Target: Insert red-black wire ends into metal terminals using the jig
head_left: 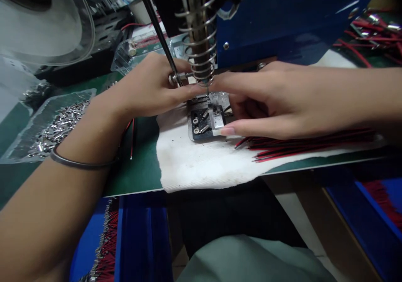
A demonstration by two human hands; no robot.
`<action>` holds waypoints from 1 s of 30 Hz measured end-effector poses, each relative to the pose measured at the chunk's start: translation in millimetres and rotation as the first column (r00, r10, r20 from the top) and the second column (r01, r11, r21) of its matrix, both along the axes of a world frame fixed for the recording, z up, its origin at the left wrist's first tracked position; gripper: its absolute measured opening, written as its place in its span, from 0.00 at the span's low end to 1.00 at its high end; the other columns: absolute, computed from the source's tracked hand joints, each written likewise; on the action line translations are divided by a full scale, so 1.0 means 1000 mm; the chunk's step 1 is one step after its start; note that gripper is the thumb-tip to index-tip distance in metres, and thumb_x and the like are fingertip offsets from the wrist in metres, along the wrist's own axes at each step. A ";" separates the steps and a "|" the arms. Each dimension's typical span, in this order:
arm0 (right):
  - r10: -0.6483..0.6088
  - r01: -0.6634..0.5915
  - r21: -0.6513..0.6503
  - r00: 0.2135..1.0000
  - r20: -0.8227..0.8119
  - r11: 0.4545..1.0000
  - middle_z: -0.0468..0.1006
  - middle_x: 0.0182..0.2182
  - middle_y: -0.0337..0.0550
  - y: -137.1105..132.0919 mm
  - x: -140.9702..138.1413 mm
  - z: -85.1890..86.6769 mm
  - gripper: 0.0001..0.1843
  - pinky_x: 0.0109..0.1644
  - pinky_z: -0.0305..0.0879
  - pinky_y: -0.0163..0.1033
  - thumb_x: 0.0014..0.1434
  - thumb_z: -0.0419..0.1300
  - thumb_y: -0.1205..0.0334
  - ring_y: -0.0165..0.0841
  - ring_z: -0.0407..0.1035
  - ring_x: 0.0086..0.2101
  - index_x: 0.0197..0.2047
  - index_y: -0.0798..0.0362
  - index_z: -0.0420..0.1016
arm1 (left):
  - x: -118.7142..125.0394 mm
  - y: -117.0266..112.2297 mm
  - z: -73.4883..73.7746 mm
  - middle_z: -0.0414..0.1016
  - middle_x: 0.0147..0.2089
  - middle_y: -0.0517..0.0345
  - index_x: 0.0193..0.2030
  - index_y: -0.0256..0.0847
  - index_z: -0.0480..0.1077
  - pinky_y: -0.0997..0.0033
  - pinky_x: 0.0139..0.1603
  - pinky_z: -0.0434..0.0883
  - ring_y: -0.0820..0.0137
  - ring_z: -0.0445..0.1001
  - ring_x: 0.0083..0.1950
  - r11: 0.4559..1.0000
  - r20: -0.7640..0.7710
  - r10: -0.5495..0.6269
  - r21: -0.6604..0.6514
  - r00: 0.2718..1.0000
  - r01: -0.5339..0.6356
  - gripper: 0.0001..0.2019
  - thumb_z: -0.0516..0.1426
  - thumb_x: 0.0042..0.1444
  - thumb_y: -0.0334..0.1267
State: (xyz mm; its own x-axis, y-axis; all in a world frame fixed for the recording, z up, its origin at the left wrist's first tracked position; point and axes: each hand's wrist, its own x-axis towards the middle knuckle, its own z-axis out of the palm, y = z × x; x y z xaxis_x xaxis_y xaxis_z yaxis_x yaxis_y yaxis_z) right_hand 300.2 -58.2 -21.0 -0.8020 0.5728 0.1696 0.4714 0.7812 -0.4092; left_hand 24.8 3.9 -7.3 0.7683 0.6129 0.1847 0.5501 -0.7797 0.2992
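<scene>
My left hand (150, 85) reaches in from the left to the tip of a spring-wrapped press spindle (202, 35). Its thumb and forefinger come together behind the spring, and whatever they hold is hidden. From the right, the forefinger of my right hand (273, 100) stretches to the same tip, while its thumb lies apart at the edge of a small metal block (217, 119). The other right fingers curl under the palm. The block sits on a dark fixture plate (201, 137) with screws and a few small metal pieces.
Red and black wires (282, 148) lie on white paper (188, 169) beneath my right hand. A clear tray (19, 148) of small metal parts stands left. Blue bins (141, 240) sit below the table edge. The blue machine body (282, 22) rises behind; a dark rod (160, 31) slants beside the spring.
</scene>
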 end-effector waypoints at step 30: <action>0.045 -0.045 -0.015 0.999 -0.013 0.999 0.82 0.34 0.36 -0.001 0.000 0.003 0.32 0.33 0.61 0.35 0.78 0.59 0.39 0.26 0.71 0.28 0.77 0.44 0.69 | 0.002 -0.007 0.002 0.72 0.29 0.60 0.48 0.33 0.85 0.65 0.45 0.69 0.76 0.62 0.33 0.996 -0.028 0.065 0.067 0.997 -0.063 0.32 0.55 0.66 0.63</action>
